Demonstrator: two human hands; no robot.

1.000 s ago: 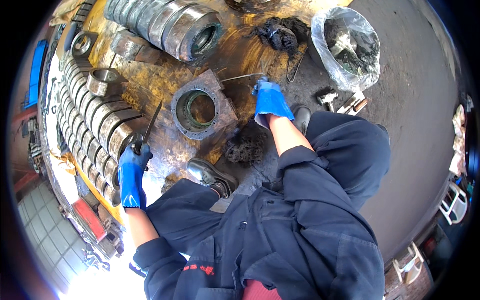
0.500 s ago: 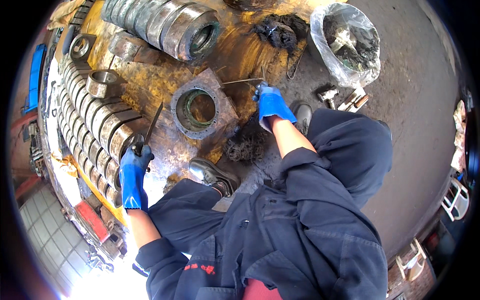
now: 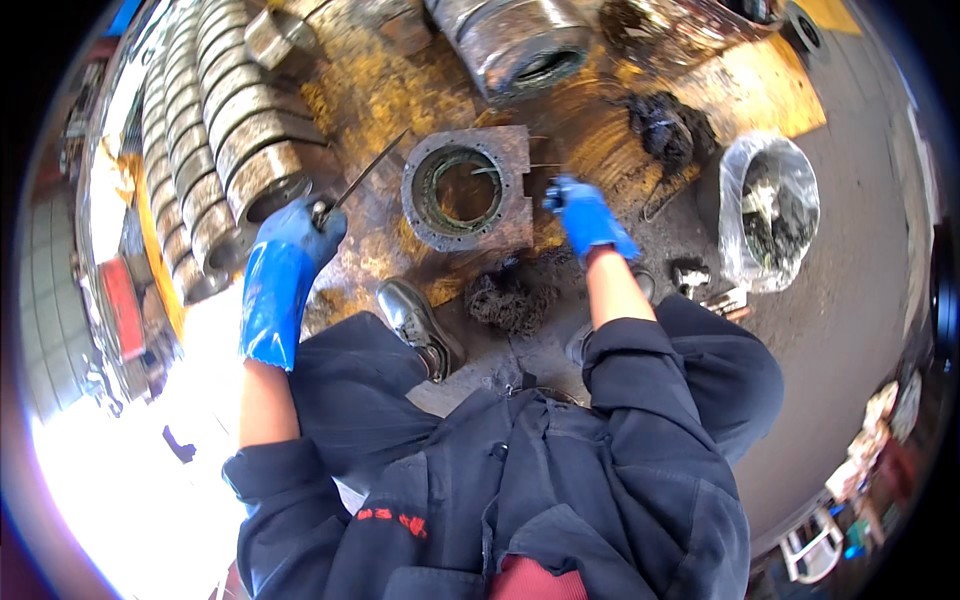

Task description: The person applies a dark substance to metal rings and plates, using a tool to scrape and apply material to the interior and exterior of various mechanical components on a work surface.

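Observation:
A square-flanged metal housing (image 3: 517, 200) with a wide round bore lies on the stained board before me. My left hand (image 3: 312, 232), in a blue rubber glove, is closed around the dark handle end of a long thin metal blade (image 3: 372, 168) that slants up toward the housing, apart from it. To the right of the housing, my gloved right hand (image 3: 580, 212) has its fingers closed by a thin metal rod (image 3: 546, 165), apparently gripping it. A pale strip shows inside the bore; whether it belongs to the rod I cannot tell.
Rows of ring-shaped metal parts (image 3: 262, 135) stand at the left, and a large ribbed cylinder (image 3: 520, 50) at the far side. Black tangled fibre (image 3: 510, 300) lies by my feet, with another dark clump (image 3: 670, 130) farther off. A clear-bag-lined bin (image 3: 735, 215) stands right.
My view has shifted, so the housing and bin sit farther right in it. The blade in my left hand now leans more toward the housing. My right hand stays near the housing's right side.

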